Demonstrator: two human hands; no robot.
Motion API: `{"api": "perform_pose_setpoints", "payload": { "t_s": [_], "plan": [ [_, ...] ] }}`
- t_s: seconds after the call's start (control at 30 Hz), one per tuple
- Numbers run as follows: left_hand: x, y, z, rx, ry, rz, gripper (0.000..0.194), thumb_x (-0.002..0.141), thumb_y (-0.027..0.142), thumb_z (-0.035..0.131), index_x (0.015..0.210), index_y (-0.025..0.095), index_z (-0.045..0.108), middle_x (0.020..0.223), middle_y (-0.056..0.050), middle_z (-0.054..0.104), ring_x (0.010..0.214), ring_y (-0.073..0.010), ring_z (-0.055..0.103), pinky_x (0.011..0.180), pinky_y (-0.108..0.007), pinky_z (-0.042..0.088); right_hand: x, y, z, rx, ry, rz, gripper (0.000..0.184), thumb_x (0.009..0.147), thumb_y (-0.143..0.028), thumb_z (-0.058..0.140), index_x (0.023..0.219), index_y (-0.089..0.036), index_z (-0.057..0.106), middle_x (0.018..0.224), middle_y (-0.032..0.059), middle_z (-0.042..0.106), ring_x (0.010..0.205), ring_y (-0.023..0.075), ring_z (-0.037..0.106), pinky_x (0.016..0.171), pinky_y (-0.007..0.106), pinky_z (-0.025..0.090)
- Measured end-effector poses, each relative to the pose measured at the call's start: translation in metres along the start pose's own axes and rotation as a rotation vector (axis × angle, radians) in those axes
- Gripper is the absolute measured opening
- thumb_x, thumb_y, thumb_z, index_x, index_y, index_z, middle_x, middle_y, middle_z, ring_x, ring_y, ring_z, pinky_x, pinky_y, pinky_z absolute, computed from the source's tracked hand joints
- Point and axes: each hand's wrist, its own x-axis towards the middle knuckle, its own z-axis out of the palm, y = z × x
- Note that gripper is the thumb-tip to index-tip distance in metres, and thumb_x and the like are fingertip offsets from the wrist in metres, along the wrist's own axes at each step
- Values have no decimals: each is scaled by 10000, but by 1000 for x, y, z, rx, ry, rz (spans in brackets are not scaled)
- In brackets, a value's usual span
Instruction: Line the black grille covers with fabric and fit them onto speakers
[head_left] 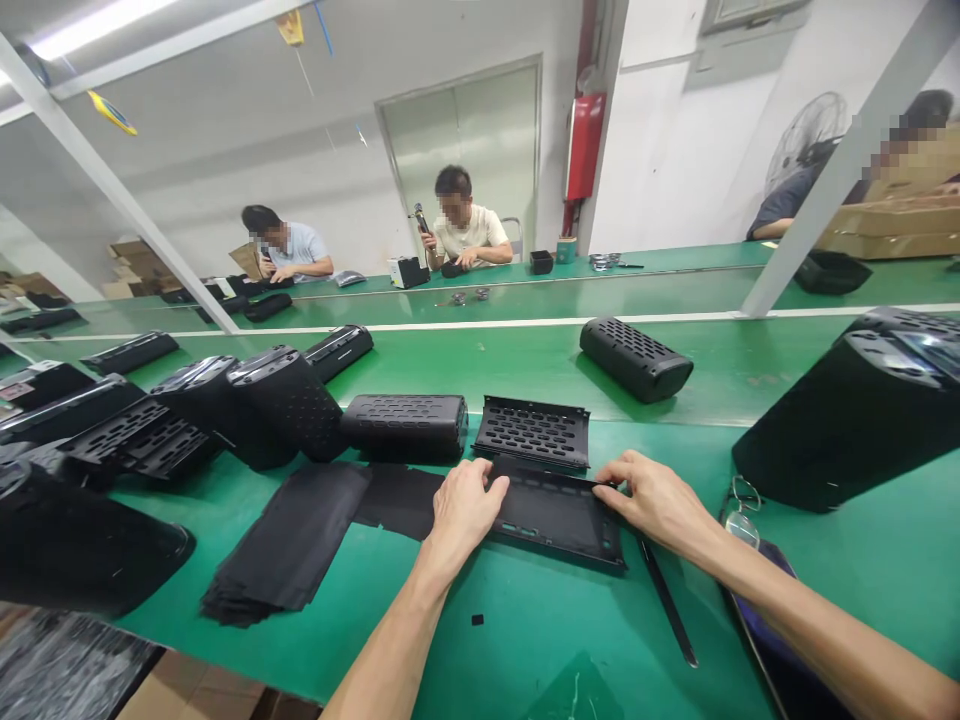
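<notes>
My left hand (465, 505) and my right hand (652, 492) grip opposite ends of a black perforated speaker shell half (555, 520) lying on the green bench mat (525, 620). A matching slotted half (532, 432) sits just beyond it, apart from my fingers. A finished-looking black cylindrical speaker (405, 427) lies left of that half. Near my left hand are a black fabric sheet (397, 500) and a stack of black mesh sheets (289, 540). A thin black stylus (666, 600) lies below my right hand, beside a pair of glasses (742, 510) and a dark phone (765, 640).
Large black speaker housings (847, 420) stand at right, with more (142, 430) crowded at left. Another speaker (636, 360) lies ahead. Beyond the bench's white line, two co-workers (461, 220) (289, 245) sit working. Metal posts (847, 170) rise on both sides.
</notes>
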Motion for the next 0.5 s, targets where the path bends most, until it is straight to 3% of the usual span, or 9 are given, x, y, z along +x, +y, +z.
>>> {"api": "perform_pose_setpoints", "payload": {
  "t_s": [0.13,0.3,0.4,0.5],
  "plan": [
    [-10,-4,-9,-206,-40,29,201,918,415,634,842,231,609,895,-28,676,838,-210,632,774,-335,478,-10,-9,-10,211,-47,-54,285,970,-494,554,890,-242,660,816,19,668,780,235,592,723,352,389],
    [-49,-2,-28,-589,-245,-50,352,961,592,597,975,268,462,659,77,541,523,-126,498,494,-243,431,-33,-22,-18,497,-108,10,390,1006,-608,553,1013,-226,632,793,-18,604,676,170,542,613,301,419],
    [-76,-2,-34,-963,-324,-126,419,902,510,780,1069,246,500,786,38,670,632,-115,608,599,-237,532,-48,-28,-14,720,-129,98,438,943,-591,714,1170,-224,638,881,-6,650,737,171,600,638,286,471],
    [-97,-2,-36,-1082,-344,-165,498,867,432,849,1207,239,540,1023,-40,758,705,-136,679,564,-233,557,-61,-32,-10,1007,-190,177,493,863,-532,859,1190,-219,664,890,0,683,814,183,647,711,286,521]
  ]
}}
